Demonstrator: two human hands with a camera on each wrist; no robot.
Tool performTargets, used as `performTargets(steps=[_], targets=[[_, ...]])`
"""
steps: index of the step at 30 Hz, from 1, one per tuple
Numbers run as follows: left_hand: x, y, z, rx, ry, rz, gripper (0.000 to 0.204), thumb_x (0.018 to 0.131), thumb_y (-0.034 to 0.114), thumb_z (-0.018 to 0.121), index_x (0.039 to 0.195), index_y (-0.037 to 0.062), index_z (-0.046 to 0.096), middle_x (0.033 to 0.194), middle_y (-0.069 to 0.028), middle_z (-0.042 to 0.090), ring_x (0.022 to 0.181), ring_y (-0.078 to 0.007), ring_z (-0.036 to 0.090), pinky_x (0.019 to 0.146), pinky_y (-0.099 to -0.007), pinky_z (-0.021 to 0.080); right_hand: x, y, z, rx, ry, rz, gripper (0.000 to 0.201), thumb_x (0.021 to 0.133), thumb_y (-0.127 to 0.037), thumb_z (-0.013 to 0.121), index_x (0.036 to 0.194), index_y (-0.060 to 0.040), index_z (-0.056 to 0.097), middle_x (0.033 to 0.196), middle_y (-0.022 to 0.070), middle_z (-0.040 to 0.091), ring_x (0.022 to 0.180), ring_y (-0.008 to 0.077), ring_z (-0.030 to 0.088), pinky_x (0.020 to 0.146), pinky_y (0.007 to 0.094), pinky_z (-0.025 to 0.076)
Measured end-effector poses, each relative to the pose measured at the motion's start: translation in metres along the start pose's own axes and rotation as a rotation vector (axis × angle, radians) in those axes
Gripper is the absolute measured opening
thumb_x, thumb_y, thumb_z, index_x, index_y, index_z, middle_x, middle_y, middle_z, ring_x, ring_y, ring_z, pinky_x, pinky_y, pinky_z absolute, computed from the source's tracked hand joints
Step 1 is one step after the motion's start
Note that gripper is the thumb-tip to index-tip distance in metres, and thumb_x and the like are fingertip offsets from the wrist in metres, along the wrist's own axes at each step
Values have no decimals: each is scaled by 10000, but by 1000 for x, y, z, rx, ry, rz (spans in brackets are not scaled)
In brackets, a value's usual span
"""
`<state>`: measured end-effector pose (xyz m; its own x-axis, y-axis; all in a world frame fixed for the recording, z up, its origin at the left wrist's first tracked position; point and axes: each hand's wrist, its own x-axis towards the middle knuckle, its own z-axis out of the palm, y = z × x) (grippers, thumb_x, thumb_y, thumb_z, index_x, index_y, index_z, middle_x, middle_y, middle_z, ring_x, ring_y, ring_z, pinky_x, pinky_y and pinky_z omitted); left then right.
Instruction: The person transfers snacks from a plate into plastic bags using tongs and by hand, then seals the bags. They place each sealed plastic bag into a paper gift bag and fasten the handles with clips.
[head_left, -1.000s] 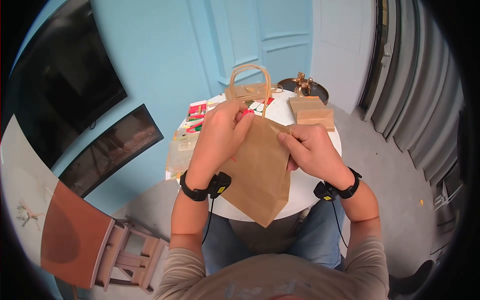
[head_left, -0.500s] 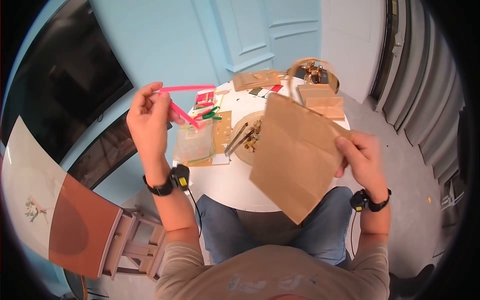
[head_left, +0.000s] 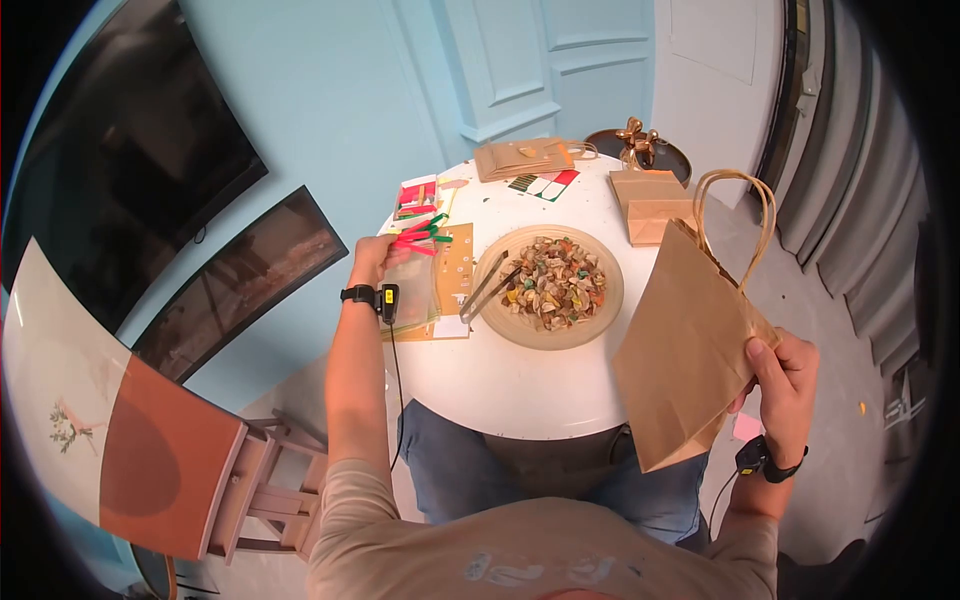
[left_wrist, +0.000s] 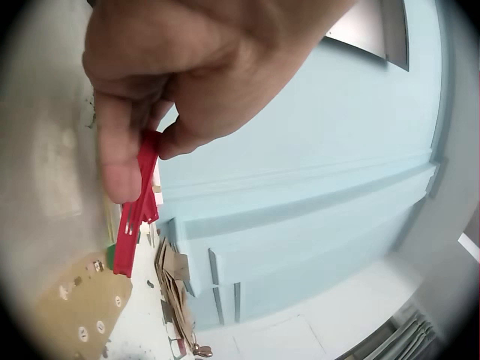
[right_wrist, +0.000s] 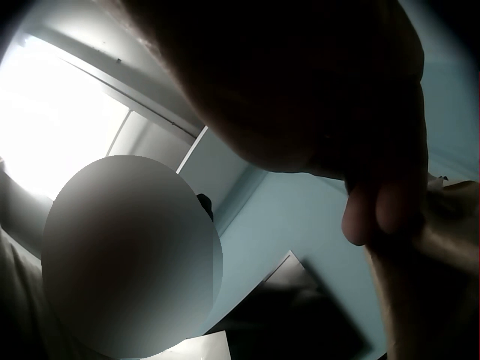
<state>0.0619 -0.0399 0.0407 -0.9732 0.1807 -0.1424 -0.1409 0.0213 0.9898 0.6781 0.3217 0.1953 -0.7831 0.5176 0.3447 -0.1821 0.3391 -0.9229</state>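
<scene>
My left hand [head_left: 372, 258] is at the far left of the white round table, pinching a red-pink plastic bag clip [left_wrist: 136, 225] between thumb and fingers. In the head view the clip overlaps several green and pink clips [head_left: 438, 228] lying there. Beneath them is a clear plastic pouch [head_left: 412, 292]. On the right, my right hand [head_left: 785, 380] grips a brown paper bag [head_left: 690, 345] by its top corner, thumb on the near face. The bag hangs tilted past the table's right edge, its twisted paper handles [head_left: 768, 225] pointing up. The right wrist view is dark.
A round dish [head_left: 608, 325] of dried pieces stands mid-table, with metal tongs [head_left: 490, 285] on its left rim. Folded paper bags [head_left: 525, 158] lie at the back, and another brown bag [head_left: 655, 205] at the back right. A red box [head_left: 416, 197] sits back left.
My left hand came off the bag with the pink clip, swung left, then lowered to the clips on the table. My right hand carried the bag rightward, uncovering the dish.
</scene>
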Motion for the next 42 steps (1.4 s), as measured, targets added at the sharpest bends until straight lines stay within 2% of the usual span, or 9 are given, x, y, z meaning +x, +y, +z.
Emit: performTargets(steps=[9,15,17,21,28,30,34,37,42], targets=[[29,-28,1,-33,76,8,347,1073,74,699,1255,-217,654,1083,-230,774,801,-283,809,665,-349,705,3,-7,22,8,-54,-8,282,1109,-90,637,915,89,739,731,113,735,536,170,697,505,289,521],[-68,29,21,8,65,208,338,1078,146,720,1238,-150,688,1061,-185,773,837,-255,799,695,-346,677,3,4,38,-15,-188,-19,253,1083,-59,671,899,94,751,717,105,728,544,166,714,507,294,504],[-119,52,34,-16,89,439,341,1085,165,720,1283,-113,702,1056,-160,791,886,-227,790,764,-338,663,3,7,52,-30,-223,-11,239,1063,-45,710,856,73,732,667,91,698,544,183,734,501,308,486],[-242,84,66,114,68,676,344,1107,143,710,1352,-97,700,1269,-170,737,1066,-228,777,846,-353,649,6,13,66,-121,-325,-153,315,1069,-78,717,769,9,679,640,73,668,523,179,693,493,333,456],[-373,65,129,266,-109,1108,329,940,-66,783,1264,-18,756,1351,-180,749,862,-158,739,824,-304,616,2,1,91,-103,-417,-70,255,1018,-126,776,813,7,703,639,80,653,535,224,664,521,362,473],[-389,62,139,331,-260,1070,354,921,-69,789,1270,-17,756,1347,-183,743,847,-201,746,797,-344,631,-2,4,90,-284,-382,-303,215,972,-178,833,895,3,746,676,93,673,572,260,681,535,373,492],[-393,52,145,329,-392,1087,366,919,-54,783,1281,-3,758,1342,-184,737,887,-273,764,793,-397,643,-9,-4,88,-311,-460,-322,245,930,-214,877,995,-3,772,753,108,702,609,293,688,560,384,520],[-384,46,147,376,-516,1325,383,927,-28,756,1308,15,742,1341,-180,724,1089,-396,764,863,-428,645,-9,-12,88,-324,-591,-332,307,911,-252,909,1057,-21,768,833,114,723,628,298,693,576,391,539],[-392,44,147,401,-536,1269,342,910,-5,794,1244,60,779,1292,-147,762,1113,-359,777,906,-438,643,-1,-22,83,-241,-524,-456,568,919,-412,923,1255,6,736,1153,159,730,940,347,717,801,405,592]])
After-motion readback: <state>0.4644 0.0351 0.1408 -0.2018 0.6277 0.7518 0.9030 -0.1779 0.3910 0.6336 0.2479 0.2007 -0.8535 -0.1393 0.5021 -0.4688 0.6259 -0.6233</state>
